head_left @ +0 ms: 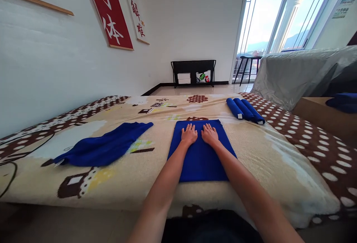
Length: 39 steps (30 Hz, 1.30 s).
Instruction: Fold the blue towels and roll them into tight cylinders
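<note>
A blue cloth (203,161) lies flat as a rough rectangle on the patterned blanket, in front of me. My left hand (189,134) rests palm down on its upper left part, fingers spread and pointing away from me. Beside it, my right hand (209,134) lies palm down on the upper right part, fingers also apart. Neither hand grips anything. Another blue cloth (103,145) is loosely spread and wrinkled to the left. Three rolled blue cloths (244,111) sit side by side at the far right, with white labels at their near ends.
The beige and brown blanket (156,183) covers a wide raised surface. Beyond it, a black rack (193,66) stands by the wall. Plastic sheeting (298,70) covers something large at the right, near a brown box (318,118) with dark blue fabric on it.
</note>
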Available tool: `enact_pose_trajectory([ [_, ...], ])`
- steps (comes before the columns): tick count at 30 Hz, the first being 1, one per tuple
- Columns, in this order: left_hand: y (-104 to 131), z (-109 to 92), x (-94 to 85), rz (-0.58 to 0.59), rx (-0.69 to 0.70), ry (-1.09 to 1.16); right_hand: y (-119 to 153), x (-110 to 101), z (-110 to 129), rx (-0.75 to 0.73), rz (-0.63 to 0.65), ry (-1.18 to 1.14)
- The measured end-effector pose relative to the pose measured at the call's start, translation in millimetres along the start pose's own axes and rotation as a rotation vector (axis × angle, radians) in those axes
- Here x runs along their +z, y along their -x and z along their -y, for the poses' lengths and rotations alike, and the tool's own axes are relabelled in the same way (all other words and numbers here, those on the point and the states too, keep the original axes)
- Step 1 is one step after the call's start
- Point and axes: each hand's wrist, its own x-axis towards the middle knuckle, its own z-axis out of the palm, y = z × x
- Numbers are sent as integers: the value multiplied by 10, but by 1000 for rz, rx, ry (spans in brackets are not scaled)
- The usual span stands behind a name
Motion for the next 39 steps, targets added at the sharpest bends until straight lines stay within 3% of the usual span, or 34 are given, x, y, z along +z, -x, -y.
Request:
enact_pose_trajectory([
  [6,260,-152,26,-9,141,9,245,7,89,-127,10,-9],
  [18,898,-250,-64,-30,241,-16,754,-43,40,-272,20,-35],
  [24,1424,-229,-193,-21,325,-17,1280,-126,-9,-342,-9,-62],
  [31,2150,-31,-276,-86,394,11,1989,-283,-356,-453,-121,-150],
  [35,2354,190,-362,-59,421,12,2176,-370,-646,-454,-72,-189],
  [39,2463,553,-528,16,479,51,2235,-484,-907,-463,32,-288],
])
